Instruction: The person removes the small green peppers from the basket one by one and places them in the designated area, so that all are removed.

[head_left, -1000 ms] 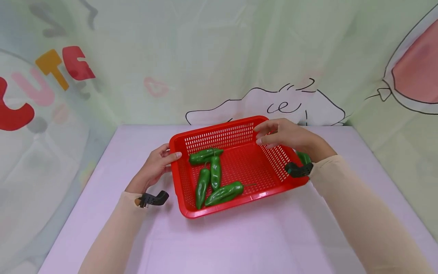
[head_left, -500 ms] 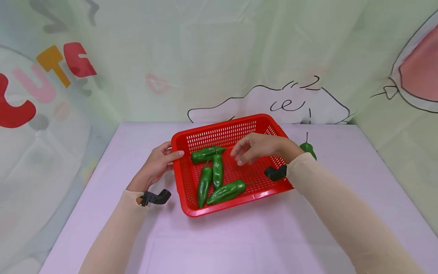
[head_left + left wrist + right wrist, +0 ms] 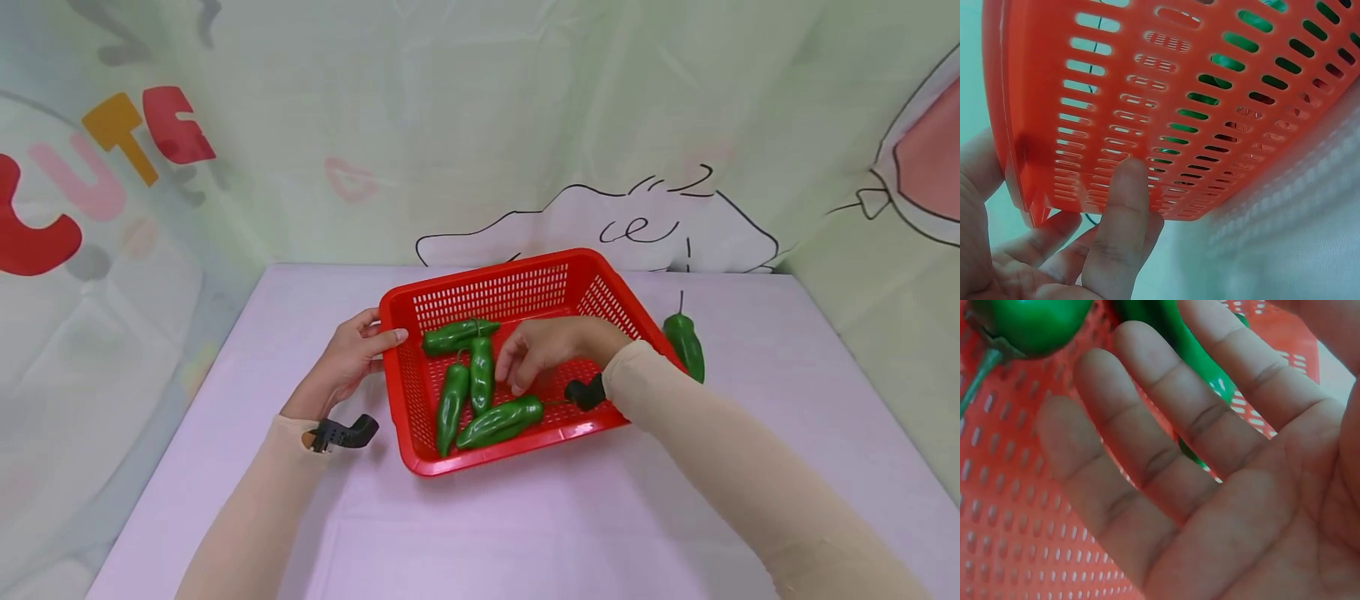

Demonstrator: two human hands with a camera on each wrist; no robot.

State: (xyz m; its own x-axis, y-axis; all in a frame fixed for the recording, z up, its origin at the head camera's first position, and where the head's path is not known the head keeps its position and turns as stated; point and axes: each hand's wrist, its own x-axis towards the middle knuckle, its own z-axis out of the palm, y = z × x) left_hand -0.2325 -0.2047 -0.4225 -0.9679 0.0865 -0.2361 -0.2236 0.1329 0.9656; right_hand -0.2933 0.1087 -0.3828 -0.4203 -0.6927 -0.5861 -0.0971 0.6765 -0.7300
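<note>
Basket (image 3: 517,448), red plastic and slotted, is sitting askew, and we are judging that it could swivel or tip, since only one side is being gripped. Our right sleeve (image 3: 712,433) is crossing the basket's right rim and could be nudging it. Our left hand (image 3: 347,358) is gripping the basket's left rim; our right hand (image 3: 551,346) is hovering over the basket's floor, fingers loosely bent, holding nothing, and we are unable to tell whether it is touching anything. Four green peppers (image 3: 504,422) are crowding the basket's left half, so grabbing one could be dislodging its neighbours; a fifth pepper (image 3: 690,354), lying just right of the basket, could be rolling if brushed.

For room, the tabletop (image 3: 465,542) is opening widest in front of the basket; behind it, the backdrop (image 3: 480,142) is leaving a narrow strip.
</note>
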